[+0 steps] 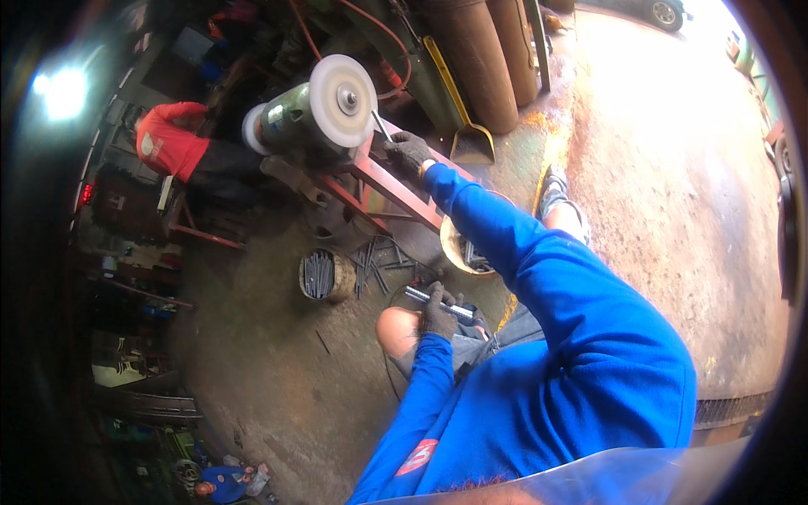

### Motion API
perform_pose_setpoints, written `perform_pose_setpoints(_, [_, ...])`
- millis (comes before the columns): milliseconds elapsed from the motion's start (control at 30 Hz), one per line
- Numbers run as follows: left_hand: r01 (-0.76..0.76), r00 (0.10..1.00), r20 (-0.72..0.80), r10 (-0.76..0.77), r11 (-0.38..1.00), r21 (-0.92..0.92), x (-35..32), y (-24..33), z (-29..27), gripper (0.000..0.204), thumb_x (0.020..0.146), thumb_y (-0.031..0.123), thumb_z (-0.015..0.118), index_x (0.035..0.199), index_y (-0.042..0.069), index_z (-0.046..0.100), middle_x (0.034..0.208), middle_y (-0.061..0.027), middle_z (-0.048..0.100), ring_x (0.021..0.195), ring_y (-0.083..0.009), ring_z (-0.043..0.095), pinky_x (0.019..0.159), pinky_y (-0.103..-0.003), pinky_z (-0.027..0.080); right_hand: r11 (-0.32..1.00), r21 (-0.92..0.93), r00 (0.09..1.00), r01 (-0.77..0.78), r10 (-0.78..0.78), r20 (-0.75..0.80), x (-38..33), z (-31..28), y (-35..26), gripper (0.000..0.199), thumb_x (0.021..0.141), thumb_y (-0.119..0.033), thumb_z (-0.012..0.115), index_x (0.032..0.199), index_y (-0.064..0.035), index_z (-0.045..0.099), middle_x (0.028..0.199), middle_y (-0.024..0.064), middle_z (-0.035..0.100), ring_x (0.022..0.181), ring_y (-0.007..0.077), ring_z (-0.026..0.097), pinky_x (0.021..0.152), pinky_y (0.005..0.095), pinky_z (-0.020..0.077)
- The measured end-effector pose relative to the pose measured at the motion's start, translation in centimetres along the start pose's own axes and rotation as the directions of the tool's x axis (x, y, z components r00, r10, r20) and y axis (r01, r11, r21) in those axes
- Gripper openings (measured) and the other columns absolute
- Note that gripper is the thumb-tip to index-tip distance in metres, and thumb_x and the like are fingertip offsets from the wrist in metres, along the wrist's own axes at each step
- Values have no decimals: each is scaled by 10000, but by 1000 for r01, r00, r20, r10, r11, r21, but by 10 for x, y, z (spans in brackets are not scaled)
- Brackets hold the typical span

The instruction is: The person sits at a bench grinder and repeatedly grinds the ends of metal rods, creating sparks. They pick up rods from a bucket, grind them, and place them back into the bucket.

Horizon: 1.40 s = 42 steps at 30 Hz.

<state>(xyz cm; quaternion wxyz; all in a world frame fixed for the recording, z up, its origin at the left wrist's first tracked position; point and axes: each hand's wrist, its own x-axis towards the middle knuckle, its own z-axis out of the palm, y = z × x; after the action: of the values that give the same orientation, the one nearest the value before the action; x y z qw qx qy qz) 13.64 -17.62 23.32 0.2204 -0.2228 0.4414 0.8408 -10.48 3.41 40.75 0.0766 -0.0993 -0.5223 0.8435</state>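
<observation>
My right hand (410,153), in a dark glove, is closed around a short metal rod (382,126). The rod's far end meets the rim of a large pale wheel (330,114) on a green bench grinder (289,120); whether it touches cannot be told. Close to my bent knee, my left hand (438,313), also gloved, grips a few shiny metal rods (459,310). Part of that bundle is hidden by the fingers.
A red metal stand (402,189) carries the grinder. A bucket of dark rods (340,278) stands beside loose rods (364,271); another bucket (454,250) sits under my right arm. Beyond are a yellow-handled shovel (446,80), brown cylinders (481,71) and a red-shirted person (171,141).
</observation>
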Motion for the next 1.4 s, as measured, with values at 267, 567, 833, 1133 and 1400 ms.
perform_pose_setpoints(267, [-19, 1000, -18, 19, 1000, 25, 4, -9, -7, 65, 948, 207, 569, 915, 175, 524, 690, 43, 415, 670, -71, 430, 933, -443, 465, 801, 521, 956, -294, 261, 138, -36, -38, 40, 173, 913, -249, 571, 918, -86, 629, 677, 34, 580, 496, 160, 502, 433, 329, 404])
perform_pose_setpoints(567, [-61, 998, -9, 62, 997, 55, 5, -4, 11, 144, 921, 195, 645, 1044, 132, 604, 691, 20, 489, 640, -112, 472, 745, -366, 517, 830, 426, 887, -360, 446, -120, -160, -148, 164, 65, 806, -125, 594, 867, -102, 601, 694, 19, 555, 521, 184, 525, 450, 331, 448])
perform_pose_setpoints(833, [-55, 998, 6, 55, 998, 18, 15, -16, 6, 153, 909, 175, 660, 1051, 153, 605, 670, 5, 494, 620, -137, 496, 723, -424, 562, 735, 471, 788, -488, 603, -126, -225, -161, 191, 100, 888, -243, 563, 842, -165, 520, 674, -3, 514, 497, 121, 464, 414, 233, 375])
perform_pose_setpoints(1133, [46, 999, -26, -46, 999, -25, 9, -13, 24, 136, 913, 222, 655, 842, 125, 591, 646, 6, 497, 587, -138, 497, 630, -337, 516, 814, -573, 993, -94, 120, 9, -238, -189, 200, 78, 862, -132, 507, 867, -77, 562, 694, 122, 542, 603, 282, 549, 515, 363, 441])
perform_pose_setpoints(1400, [-80, 996, 28, 84, 992, -97, 18, -15, 19, 95, 928, 200, 643, 893, 117, 612, 635, 6, 522, 556, -114, 496, 520, -266, 413, 236, -929, 956, 284, -145, 255, -250, -155, 145, 173, 885, -123, 488, 901, -32, 633, 841, 205, 639, 773, 389, 630, 670, 418, 510])
